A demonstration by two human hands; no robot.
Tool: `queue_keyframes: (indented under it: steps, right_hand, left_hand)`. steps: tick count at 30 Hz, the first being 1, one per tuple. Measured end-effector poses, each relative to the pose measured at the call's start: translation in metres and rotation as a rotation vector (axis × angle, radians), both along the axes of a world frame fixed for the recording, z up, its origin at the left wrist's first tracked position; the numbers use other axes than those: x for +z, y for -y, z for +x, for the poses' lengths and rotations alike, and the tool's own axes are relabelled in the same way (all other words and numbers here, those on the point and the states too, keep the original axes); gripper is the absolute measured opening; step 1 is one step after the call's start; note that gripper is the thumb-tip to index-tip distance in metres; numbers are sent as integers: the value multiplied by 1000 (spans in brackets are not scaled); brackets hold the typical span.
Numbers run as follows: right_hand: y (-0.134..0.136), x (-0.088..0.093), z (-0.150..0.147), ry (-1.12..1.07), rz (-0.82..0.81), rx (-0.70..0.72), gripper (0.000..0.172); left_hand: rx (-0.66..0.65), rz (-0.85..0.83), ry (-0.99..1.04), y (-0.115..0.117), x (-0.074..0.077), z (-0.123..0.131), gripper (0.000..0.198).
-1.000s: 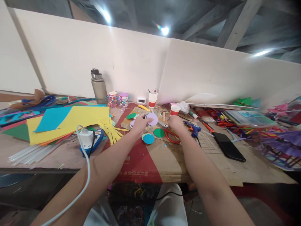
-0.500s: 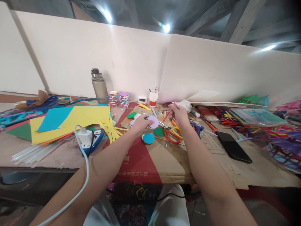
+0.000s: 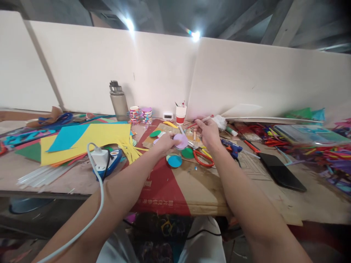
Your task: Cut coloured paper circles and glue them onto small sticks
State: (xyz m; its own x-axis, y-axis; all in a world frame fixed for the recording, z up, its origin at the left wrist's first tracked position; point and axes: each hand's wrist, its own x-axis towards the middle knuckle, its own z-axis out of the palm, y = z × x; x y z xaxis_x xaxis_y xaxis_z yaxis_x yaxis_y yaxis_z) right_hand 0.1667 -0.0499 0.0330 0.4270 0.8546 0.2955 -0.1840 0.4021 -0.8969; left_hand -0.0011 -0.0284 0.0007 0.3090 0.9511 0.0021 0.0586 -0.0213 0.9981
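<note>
My left hand [image 3: 164,141] pinches a lilac paper disc [image 3: 181,141] and holds it just above the cardboard mat [image 3: 189,186]. My right hand [image 3: 208,132] is closed on a thin red-and-white pen [image 3: 201,120], raised beside the disc with its tip pointing left. Below the disc lie a blue disc [image 3: 174,161] and a green disc [image 3: 187,152]. Red-handled scissors [image 3: 203,158] rest under my right wrist.
Yellow and blue paper sheets [image 3: 90,137] cover the left of the table, with a power strip [image 3: 102,160] and its white cable. A steel bottle [image 3: 118,101], tape rolls [image 3: 140,114] and a red-banded cup [image 3: 180,114] stand by the wall. A glue gun [image 3: 232,149] and phone [image 3: 282,176] lie right.
My right hand has picked a pen up from the clutter near the scissors and lifted it beside the lilac disc. My left hand has kept hold of the disc.
</note>
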Motion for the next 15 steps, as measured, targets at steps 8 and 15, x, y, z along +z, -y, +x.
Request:
queue_keyframes:
  steps: [8,15]
  right_hand:
    - [13,6,-3,-3,171,-81,37]
    - [6,-4,-5,114,78,-66,28]
  left_hand:
    - [-4,-367,666,8,25,-6,13]
    - [34,-263,645,9,24,-6,20]
